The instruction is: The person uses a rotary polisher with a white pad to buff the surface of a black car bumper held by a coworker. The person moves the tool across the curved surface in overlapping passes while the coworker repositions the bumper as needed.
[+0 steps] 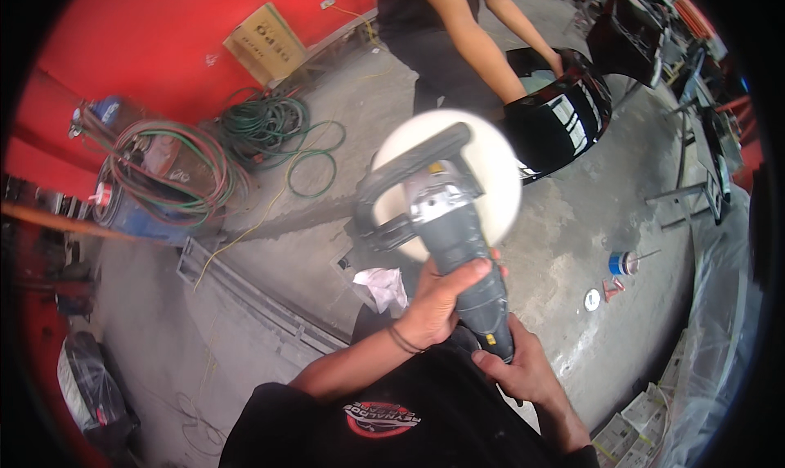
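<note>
A dark grey power polisher [458, 239] is held up in front of my chest, its round white pad [495, 169] turned away from me. Around the middle of its body wraps my left hand [441, 298], thumb lying across the top. My right hand [519, 363] grips the rear end of the same tool. The D-shaped front handle [370, 191] of the polisher has no hand on it. Beyond the pad, a co-worker's bare arms [470, 34] reach down to a glossy black car bumper [564, 120].
Coiled green and red hoses [168, 169] hang by a blue drum at the left. A cardboard box [263, 44] leans on the red wall. On the concrete floor lie a crumpled white cloth [383, 286], a blue can [623, 263], a white lid [592, 299] and a yellow cord [245, 235].
</note>
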`<action>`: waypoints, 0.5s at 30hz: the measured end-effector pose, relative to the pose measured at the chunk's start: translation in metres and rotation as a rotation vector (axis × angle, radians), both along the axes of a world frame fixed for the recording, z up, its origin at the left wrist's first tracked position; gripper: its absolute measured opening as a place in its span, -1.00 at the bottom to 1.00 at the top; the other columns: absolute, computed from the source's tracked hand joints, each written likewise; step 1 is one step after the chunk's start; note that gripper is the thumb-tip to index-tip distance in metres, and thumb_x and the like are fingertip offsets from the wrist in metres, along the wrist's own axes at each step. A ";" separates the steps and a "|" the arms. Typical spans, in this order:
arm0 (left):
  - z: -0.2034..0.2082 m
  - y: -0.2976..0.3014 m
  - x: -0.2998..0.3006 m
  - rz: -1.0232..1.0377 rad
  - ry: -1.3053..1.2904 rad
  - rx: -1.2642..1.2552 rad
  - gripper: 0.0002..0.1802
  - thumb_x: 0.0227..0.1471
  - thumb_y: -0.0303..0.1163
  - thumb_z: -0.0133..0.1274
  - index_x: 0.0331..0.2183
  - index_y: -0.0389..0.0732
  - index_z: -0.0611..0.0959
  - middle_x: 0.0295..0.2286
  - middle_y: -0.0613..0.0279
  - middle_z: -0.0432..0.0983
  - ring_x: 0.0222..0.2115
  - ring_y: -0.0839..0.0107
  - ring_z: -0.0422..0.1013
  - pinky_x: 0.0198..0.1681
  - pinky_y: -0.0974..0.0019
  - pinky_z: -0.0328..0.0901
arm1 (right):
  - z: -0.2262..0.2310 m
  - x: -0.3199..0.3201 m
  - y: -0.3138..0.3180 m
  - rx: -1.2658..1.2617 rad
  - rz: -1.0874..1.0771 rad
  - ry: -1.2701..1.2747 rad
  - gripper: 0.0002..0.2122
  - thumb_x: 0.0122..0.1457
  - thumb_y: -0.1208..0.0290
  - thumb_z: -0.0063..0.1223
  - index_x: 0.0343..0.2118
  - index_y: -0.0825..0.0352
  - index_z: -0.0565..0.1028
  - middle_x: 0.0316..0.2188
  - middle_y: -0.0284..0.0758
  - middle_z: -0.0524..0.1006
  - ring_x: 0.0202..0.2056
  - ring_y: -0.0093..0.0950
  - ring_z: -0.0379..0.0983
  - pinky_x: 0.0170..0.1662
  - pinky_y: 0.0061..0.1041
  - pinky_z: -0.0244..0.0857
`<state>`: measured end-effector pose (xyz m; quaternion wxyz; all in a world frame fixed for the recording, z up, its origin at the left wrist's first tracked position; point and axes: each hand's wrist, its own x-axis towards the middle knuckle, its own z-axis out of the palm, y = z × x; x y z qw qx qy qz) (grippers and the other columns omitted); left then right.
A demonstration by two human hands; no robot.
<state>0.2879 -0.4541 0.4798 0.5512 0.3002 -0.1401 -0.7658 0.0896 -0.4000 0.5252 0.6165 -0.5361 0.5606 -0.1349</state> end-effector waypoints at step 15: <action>-0.071 -0.014 -0.035 -0.049 -0.279 -0.295 -0.01 -0.04 -0.29 0.53 0.31 -0.20 0.33 0.05 0.22 0.47 0.08 0.37 0.43 0.19 0.18 0.38 | -0.112 0.032 0.016 -0.089 -0.573 0.133 -0.77 0.08 0.39 0.42 -0.35 0.39 0.56 -0.59 -0.39 0.52 -0.60 -0.56 0.42 -0.53 -0.44 0.23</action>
